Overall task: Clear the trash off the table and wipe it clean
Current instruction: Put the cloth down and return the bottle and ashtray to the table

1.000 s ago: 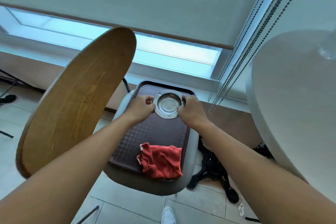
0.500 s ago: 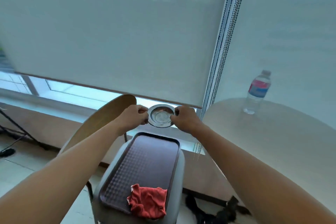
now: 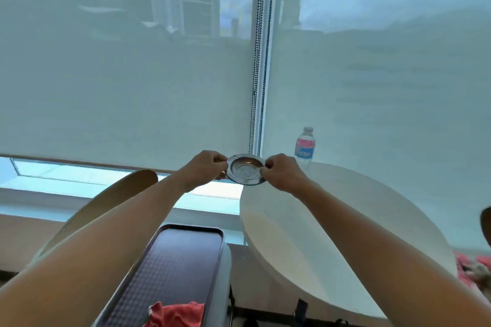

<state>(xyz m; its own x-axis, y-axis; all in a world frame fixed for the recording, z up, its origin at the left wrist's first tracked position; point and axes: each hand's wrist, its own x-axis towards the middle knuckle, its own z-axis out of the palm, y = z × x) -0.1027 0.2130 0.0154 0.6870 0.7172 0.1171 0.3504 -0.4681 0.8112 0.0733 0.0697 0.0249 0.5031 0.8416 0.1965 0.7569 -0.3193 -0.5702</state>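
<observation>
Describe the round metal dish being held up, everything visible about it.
The metal dish is small, round and shiny, silver-looking, with a broad flat rim around a shallow sunken centre that looks empty. It is held in the air, tilted so its inside faces the camera, in front of the window blind and above the near edge of the round white table. The left hand pinches its left rim, the right hand its right rim. Nothing else touches it.

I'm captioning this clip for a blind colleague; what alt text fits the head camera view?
Two bare hands, left hand and right hand, pinch a round silver metal ashtray by its rim, in the air near the edge of a round white table bearing a clear plastic water bottle. Below, a dark brown tray holds a crumpled red cloth.
</observation>
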